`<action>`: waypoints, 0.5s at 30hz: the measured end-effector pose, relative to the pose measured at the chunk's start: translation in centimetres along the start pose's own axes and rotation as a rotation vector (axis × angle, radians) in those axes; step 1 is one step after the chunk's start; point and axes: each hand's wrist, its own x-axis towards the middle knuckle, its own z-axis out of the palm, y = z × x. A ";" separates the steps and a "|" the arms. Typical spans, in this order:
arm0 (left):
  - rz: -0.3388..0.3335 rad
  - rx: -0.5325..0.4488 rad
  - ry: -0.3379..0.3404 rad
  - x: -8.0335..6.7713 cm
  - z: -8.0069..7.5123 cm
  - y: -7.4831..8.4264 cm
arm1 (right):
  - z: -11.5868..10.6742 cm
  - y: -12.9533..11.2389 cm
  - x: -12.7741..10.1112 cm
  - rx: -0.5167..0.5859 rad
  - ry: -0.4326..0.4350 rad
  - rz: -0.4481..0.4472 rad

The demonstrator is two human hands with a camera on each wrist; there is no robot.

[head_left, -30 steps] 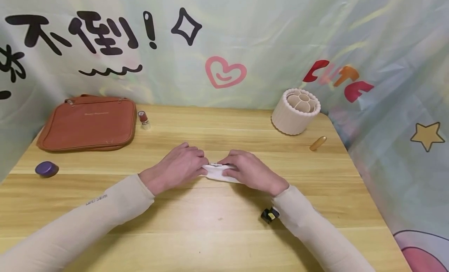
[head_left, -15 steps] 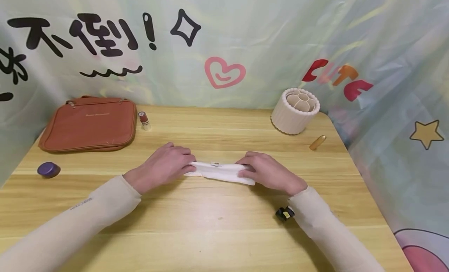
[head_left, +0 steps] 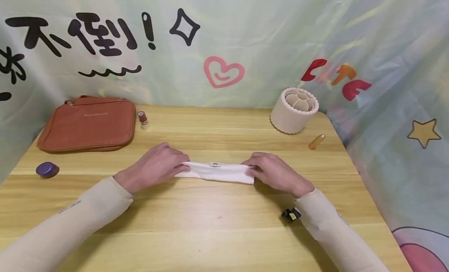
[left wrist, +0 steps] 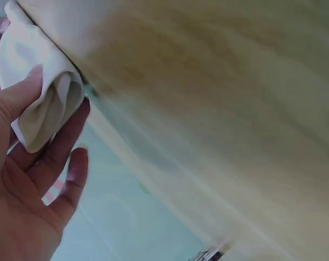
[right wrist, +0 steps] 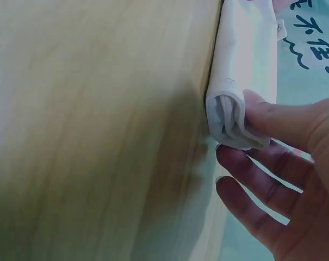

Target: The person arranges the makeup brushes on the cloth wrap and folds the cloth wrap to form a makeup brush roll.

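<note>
A folded white cloth [head_left: 221,173] stretches between both hands in the middle of the table, with a small tab and metal snap at its far edge. My left hand [head_left: 154,166] pinches one end, thumb on the near face. At the other end my right hand [head_left: 277,172] holds it between thumb and fingers. Layered folds of the cloth [left wrist: 36,70] show in the left wrist view, under the thumb. From the right wrist, the cloth [right wrist: 246,54] appears as a flat roll with several layers at its end, close over the wood.
A brown zip case [head_left: 87,126] lies at the back left beside a lipstick-like tube [head_left: 143,120]. Nearer is a purple round lid or jar [head_left: 47,169]. A ribbed cream holder with compartments [head_left: 292,114] and a small gold tube [head_left: 317,142] stand back right.
My hands have moved apart, left hand leftward and right hand rightward, along the cloth. More of its length shows between them. Other things on the table stay put.
</note>
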 end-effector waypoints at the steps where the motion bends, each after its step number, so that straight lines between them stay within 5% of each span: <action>1: -0.006 -0.018 -0.015 0.1 -0.1 0.1 | 0.0 -0.1 0.0 0.000 0.000 0.006; 8: -0.084 -0.168 -0.184 2.0 -0.1 2.0 | 1.0 -1.9 1.3 -0.011 -0.018 -0.013; 15: -0.021 -0.098 -0.157 3.9 0.8 3.9 | 2.3 -4.2 3.2 -0.042 -0.026 -0.125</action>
